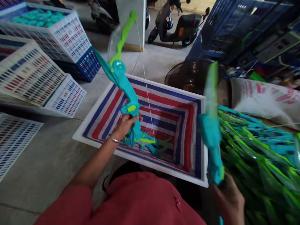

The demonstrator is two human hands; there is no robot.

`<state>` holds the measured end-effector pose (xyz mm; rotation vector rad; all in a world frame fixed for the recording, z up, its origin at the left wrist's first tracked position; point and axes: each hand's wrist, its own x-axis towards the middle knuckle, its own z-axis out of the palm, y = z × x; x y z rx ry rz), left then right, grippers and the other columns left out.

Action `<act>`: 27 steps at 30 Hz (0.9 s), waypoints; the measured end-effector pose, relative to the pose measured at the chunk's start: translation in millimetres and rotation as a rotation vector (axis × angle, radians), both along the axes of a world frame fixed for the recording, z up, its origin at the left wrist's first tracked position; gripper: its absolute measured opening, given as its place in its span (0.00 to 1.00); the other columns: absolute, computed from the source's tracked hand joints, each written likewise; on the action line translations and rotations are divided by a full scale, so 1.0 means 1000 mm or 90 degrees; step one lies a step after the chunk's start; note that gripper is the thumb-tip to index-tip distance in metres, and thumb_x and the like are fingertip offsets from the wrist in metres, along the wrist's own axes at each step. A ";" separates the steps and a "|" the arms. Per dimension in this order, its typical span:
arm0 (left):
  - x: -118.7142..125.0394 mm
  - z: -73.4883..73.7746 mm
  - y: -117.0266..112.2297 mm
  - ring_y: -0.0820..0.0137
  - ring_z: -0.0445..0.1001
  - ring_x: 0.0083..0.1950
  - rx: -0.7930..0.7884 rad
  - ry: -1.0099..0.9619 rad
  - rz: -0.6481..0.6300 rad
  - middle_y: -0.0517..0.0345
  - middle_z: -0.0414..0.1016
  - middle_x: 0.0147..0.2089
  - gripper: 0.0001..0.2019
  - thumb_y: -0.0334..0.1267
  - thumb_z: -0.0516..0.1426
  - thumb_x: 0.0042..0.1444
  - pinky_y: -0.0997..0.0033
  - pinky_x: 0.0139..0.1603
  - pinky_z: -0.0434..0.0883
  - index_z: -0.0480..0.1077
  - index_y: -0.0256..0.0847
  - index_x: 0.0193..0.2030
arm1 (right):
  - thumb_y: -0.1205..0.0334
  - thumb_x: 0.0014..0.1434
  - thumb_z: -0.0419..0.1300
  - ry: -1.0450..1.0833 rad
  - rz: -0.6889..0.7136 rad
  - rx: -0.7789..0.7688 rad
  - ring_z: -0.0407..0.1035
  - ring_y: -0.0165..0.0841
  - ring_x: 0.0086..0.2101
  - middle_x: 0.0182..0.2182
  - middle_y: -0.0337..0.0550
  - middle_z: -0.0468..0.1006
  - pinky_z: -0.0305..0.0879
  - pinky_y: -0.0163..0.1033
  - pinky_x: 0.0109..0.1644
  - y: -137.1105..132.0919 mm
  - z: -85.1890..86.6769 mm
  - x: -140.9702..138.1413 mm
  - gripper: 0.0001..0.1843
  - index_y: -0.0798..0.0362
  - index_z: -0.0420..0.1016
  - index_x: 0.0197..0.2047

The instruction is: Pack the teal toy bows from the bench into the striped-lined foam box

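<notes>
My left hand [127, 124] is closed round the grip of a teal and lime-green toy bow [122, 78], held upright over a white crate [79, 136]. The crate has a red, white and blue striped lining [161, 106]. Inside it, at the near left, more teal and green bow parts [150, 147] lie low. To the right of the crate, my right hand [231, 197] is wrapped round a second toy bow [211, 134], blurred by motion and seen nearly edge-on. Part of the right hand's fingers is hidden behind that bow.
A large pile of toy bows [255, 156] lies at the right, below a white printed sack [264, 93]. Behind the crate stands a round fan [189, 75]. White crates [35, 75] are stacked at the left. Blue crates [225, 28] and a scooter [180, 26] stand farther back.
</notes>
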<state>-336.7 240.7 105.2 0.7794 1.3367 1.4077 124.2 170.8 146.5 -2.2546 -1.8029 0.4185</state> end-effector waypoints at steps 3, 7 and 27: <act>-0.012 -0.025 -0.011 0.62 0.79 0.36 -0.034 -0.023 0.009 0.50 0.82 0.37 0.25 0.51 0.68 0.51 0.72 0.30 0.70 0.79 0.34 0.48 | 0.33 0.48 0.52 -0.019 0.002 -0.045 0.76 0.53 0.42 0.41 0.56 0.80 0.70 0.49 0.41 0.008 -0.019 -0.039 0.40 0.56 0.75 0.53; -0.017 -0.042 -0.009 0.62 0.79 0.38 -0.041 -0.064 -0.012 0.51 0.82 0.40 0.24 0.52 0.67 0.53 0.69 0.36 0.72 0.79 0.37 0.50 | 0.32 0.47 0.50 -0.027 -0.019 -0.066 0.75 0.54 0.42 0.41 0.58 0.78 0.67 0.50 0.40 0.004 -0.036 -0.069 0.37 0.54 0.74 0.46; 0.101 -0.069 0.008 0.54 0.76 0.54 0.028 -0.116 -0.589 0.51 0.81 0.48 0.17 0.53 0.65 0.55 0.55 0.60 0.75 0.79 0.46 0.45 | 0.46 0.52 0.61 0.279 0.163 -0.132 0.76 0.43 0.38 0.38 0.47 0.81 0.68 0.42 0.42 0.061 -0.007 -0.184 0.32 0.54 0.68 0.56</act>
